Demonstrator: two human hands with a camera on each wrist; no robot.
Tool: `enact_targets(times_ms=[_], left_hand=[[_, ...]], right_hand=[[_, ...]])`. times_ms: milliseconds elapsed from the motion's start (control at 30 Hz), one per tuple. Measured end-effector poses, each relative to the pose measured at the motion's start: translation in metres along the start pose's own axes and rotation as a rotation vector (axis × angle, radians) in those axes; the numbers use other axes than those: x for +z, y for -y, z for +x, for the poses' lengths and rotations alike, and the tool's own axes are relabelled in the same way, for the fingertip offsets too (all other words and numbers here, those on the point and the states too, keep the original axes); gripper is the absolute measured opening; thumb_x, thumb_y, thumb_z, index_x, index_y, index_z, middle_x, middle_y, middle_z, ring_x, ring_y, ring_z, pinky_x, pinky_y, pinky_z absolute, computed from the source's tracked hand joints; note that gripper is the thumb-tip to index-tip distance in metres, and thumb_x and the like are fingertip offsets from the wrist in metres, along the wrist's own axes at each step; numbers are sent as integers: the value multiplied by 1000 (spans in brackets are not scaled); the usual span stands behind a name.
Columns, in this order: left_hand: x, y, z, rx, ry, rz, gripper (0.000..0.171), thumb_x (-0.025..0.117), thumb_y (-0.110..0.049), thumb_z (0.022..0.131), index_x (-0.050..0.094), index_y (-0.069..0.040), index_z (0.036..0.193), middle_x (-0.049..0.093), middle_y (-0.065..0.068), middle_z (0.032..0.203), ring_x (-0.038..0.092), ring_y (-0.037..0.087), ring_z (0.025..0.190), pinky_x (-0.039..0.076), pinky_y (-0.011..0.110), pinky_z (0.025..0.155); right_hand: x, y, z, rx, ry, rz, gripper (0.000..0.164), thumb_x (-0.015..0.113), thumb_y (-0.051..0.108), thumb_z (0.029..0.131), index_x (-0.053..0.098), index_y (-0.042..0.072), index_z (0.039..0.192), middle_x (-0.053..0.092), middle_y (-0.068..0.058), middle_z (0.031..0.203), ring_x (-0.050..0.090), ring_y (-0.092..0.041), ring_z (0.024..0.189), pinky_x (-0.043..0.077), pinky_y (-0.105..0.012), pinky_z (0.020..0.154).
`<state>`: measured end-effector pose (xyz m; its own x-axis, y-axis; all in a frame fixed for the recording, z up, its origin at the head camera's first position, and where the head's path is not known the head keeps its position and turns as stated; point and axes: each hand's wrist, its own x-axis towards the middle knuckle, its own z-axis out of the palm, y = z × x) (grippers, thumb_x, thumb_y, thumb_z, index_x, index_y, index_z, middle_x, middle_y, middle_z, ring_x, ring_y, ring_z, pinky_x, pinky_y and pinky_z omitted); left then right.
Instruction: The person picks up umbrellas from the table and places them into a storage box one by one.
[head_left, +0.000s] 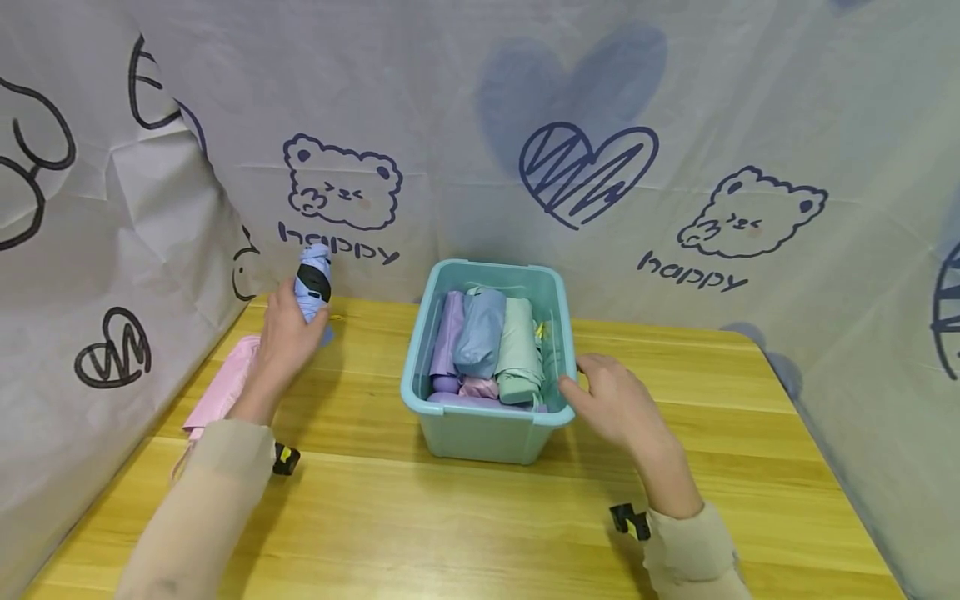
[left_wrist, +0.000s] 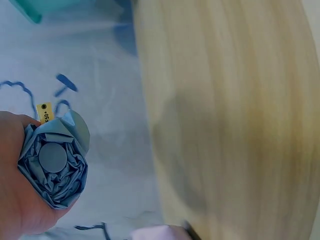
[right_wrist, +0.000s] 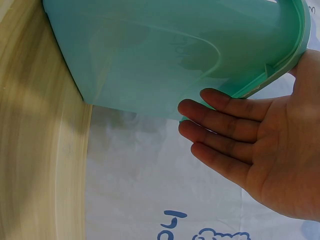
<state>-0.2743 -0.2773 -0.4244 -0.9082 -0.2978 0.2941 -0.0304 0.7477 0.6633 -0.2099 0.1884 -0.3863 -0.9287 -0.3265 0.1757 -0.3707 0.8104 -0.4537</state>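
Note:
My left hand (head_left: 288,337) grips a rolled light-blue folding umbrella (head_left: 312,283) with a black band, raised above the table's back left. In the left wrist view, the round end of this umbrella (left_wrist: 52,157) faces the camera, and a small yellow tag (left_wrist: 45,113) hangs beside it. On the right side of a teal plastic bin (head_left: 480,437), my right hand (head_left: 615,404) has its thumb at the rim. Its fingers (right_wrist: 220,122) stretch out nearly straight by the bin's outer wall. Inside the bin lie several folded umbrellas: purple, blue (head_left: 480,333), mint green (head_left: 518,350) and a pink bit.
A pink folded umbrella (head_left: 225,383) lies on the wooden table (head_left: 352,517) at the left, partly behind my left forearm. White cloth with drawn hearts and bears (head_left: 465,167) hangs behind the table and along its sides. Black wrist-camera mounts (head_left: 285,458) stick out from both sleeves.

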Motion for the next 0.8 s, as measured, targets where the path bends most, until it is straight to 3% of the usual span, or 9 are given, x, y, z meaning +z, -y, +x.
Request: enact_targets(times_ms=[167, 433, 633, 800], left_hand=[[-6, -19, -14, 64, -31, -45, 75, 58, -32, 100, 25, 3, 158, 42, 32, 143, 48, 47, 120, 41, 63, 101], [-14, -48, -34, 182, -15, -100, 72, 62, -28, 99, 30, 2, 156, 43, 31, 143, 50, 44, 114, 45, 61, 96], [-19, -72, -43, 285, 46, -135, 75, 61, -28, 100, 25, 1, 159, 40, 32, 147, 51, 44, 114, 46, 63, 98], [-23, -90, -50, 405, 121, -137, 74, 63, -22, 100, 26, 1, 159, 44, 30, 142, 54, 40, 107, 51, 59, 90]], right_hand=[[0, 0, 0, -3, -2, -2, 52, 52, 36, 102, 64, -4, 132, 66, -23, 130, 63, -41, 119, 50, -59, 101], [0, 0, -1, -4, -6, 0, 49, 53, 34, 102, 65, -4, 131, 68, -22, 128, 64, -40, 117, 51, -58, 100], [0, 0, -1, -1, -6, -3, 50, 52, 36, 102, 65, -3, 130, 68, -22, 128, 64, -39, 117, 51, -57, 100], [0, 0, -1, 3, -3, 2, 52, 51, 38, 103, 65, -3, 132, 67, -22, 131, 62, -40, 121, 50, -57, 103]])
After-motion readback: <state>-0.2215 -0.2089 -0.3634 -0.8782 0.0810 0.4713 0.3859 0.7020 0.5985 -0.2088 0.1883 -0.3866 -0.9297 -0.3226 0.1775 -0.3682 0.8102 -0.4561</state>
